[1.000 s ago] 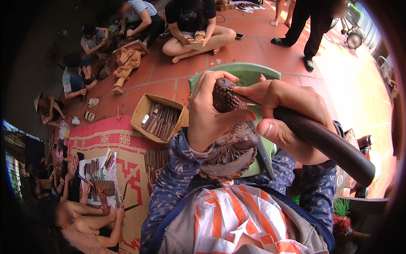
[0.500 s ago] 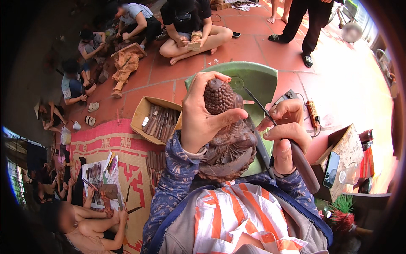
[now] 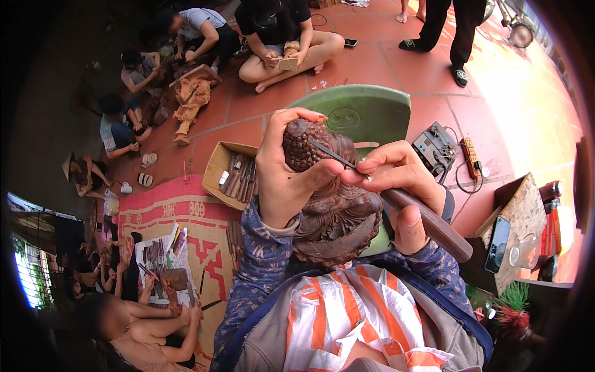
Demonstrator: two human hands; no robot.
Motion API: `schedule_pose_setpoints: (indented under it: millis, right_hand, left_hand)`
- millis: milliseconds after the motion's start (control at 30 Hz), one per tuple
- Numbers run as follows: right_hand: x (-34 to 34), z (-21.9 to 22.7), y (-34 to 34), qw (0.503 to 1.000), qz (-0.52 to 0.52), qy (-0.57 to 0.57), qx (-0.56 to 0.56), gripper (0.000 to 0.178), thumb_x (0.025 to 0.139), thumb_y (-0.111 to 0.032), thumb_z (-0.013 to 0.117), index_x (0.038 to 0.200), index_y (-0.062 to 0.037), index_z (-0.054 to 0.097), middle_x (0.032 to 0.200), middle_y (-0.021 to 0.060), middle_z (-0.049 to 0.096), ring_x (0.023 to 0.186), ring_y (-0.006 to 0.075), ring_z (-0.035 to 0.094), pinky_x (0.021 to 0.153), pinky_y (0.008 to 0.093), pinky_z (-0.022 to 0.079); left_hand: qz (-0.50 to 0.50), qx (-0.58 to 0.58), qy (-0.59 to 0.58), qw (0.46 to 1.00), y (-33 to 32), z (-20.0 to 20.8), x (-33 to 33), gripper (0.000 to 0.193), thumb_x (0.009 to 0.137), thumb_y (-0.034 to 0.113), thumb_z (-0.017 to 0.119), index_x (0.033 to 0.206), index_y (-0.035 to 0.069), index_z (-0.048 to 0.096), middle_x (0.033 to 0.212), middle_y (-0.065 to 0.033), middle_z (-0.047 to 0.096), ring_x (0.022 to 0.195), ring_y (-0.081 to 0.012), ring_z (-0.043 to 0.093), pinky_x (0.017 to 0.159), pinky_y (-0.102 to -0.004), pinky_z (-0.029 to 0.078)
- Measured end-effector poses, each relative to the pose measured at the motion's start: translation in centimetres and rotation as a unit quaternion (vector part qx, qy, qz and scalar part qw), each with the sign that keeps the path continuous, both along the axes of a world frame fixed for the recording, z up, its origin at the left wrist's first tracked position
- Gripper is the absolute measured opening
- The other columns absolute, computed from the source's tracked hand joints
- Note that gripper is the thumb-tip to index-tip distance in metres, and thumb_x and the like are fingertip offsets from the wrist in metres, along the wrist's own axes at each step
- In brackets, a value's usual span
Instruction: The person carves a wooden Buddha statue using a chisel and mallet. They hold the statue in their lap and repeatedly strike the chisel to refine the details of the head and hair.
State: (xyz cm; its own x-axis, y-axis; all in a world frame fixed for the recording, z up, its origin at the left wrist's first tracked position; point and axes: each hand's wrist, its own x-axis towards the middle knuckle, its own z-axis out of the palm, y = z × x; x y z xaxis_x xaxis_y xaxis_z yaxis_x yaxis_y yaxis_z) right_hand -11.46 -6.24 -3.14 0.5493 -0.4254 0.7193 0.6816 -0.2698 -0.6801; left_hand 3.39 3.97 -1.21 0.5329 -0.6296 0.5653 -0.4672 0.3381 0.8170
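Observation:
A dark brown carved wooden Buddha statue [image 3: 338, 217] stands tilted in front of my body, its head covered in small rounded curls. My left hand [image 3: 282, 164] is wrapped round the back and side of the statue's head, thumb across its front. Between the fingers of my right hand [image 3: 406, 180] is a carving chisel [image 3: 431, 229] with a thin dark blade and a thick brown wooden handle. The blade's tip lies at the curls on the statue's head. Part of the statue's face is hidden by my left thumb and right fingers.
Behind the statue is a green plastic chair [image 3: 372, 105]. A cardboard box [image 3: 214, 167] of chisels sits left, near a patterned mat [image 3: 204, 242]. To the right are a power unit [image 3: 434, 149], a power strip [image 3: 471, 158] and a phone [image 3: 497, 245] on a board. Several people sit carving around me.
My right hand has moved left with the chisel, bringing its blade from beside the statue onto the curls. The statue's head has tilted slightly left, and the view has shifted a little.

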Motion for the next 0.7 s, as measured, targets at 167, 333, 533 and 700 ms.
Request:
schedule_pose_setpoints:
  millis: [167,333,533,700]
  right_hand:
    - [0.2,0.7,-0.4,0.999,-0.013,0.006,-0.032,0.038,0.087,-0.033,0.057,0.096,0.0035,0.065,0.104,0.0246,0.063,0.090,0.0298,0.065,0.081,0.0361,0.050]
    - [0.2,2.2,-1.4,0.994,-0.009,0.016,-0.107,0.024,0.078,-0.018,0.061,0.088,0.0040,0.065,0.100,0.0276,0.065,0.080,0.0316,0.068,0.074,0.0359,0.053]
    - [-1.0,3.8,-1.1,0.985,-0.004,0.112,-0.128,0.037,0.089,-0.032,0.052,0.086,0.0032,0.062,0.109,0.0323,0.063,0.098,0.0364,0.065,0.087,0.0408,0.049]
    - [-1.0,4.0,-1.2,0.983,-0.009,0.111,-0.143,0.035,0.088,-0.030,0.052,0.085,0.0027,0.061,0.108,0.0317,0.063,0.092,0.0350,0.067,0.084,0.0386,0.051]
  left_hand:
    - [0.020,0.020,-0.026,0.999,-0.1,-0.3,0.3,0.075,0.069,0.054,0.079,0.113,-0.001,0.050,0.108,-0.0128,0.058,0.099,-0.0174,0.057,0.089,-0.0300,0.046]
    - [0.018,0.022,-0.021,0.999,-0.1,-0.1,0.2,0.079,0.069,0.056,0.078,0.114,-0.001,0.049,0.110,-0.0146,0.058,0.099,-0.0171,0.057,0.088,-0.0302,0.046]
    - [0.015,0.019,-0.010,1.000,-0.1,-0.1,0.2,0.079,0.068,0.057,0.078,0.113,-0.001,0.049,0.110,-0.0145,0.057,0.098,-0.0169,0.057,0.088,-0.0299,0.046]
    - [0.021,0.021,-0.009,1.000,0.0,0.0,0.1,0.080,0.068,0.059,0.077,0.113,-0.001,0.049,0.109,-0.0142,0.058,0.098,-0.0167,0.058,0.087,-0.0297,0.047]
